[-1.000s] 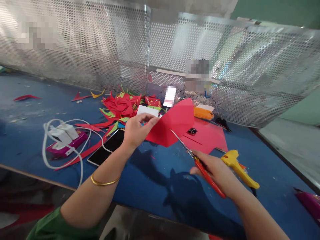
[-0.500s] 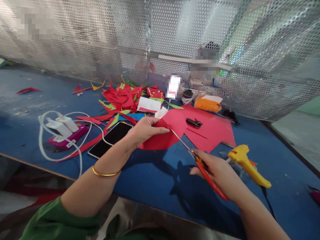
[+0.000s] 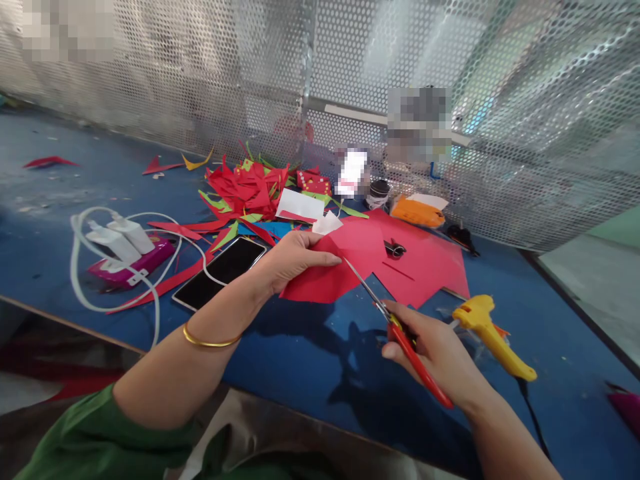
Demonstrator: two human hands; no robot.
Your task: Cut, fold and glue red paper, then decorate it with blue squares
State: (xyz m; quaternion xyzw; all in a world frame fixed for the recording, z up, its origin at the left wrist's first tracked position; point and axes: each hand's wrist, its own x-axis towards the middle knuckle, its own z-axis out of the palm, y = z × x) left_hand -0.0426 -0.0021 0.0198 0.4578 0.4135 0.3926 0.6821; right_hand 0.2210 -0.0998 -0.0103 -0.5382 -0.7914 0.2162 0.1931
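Observation:
My left hand [image 3: 297, 259] pinches a piece of red paper [image 3: 325, 283] between thumb and fingers, over the middle of the blue table. Red-handled scissors [image 3: 417, 363] are in my right hand [image 3: 433, 347], its fingers wrapped round the handles. Their blades point up and left, with the tips close to the paper's edge beside my left thumb. Behind and to the right lies a larger red sheet [image 3: 435, 260], with a small black tool [image 3: 395, 249] and a thin red strip on it.
A yellow glue gun [image 3: 495, 337] with a black cord lies at the right. Left are a black-screened phone [image 3: 223, 270], white chargers [image 3: 120, 240] on a purple block, and looping cables. Red and green scraps [image 3: 250, 190] pile up behind, before a perforated metal screen [image 3: 200, 80].
The view has shifted slightly. Both hands keep nearly the same places, and the scissors' blades look closer together, with their tips still near the red paper.

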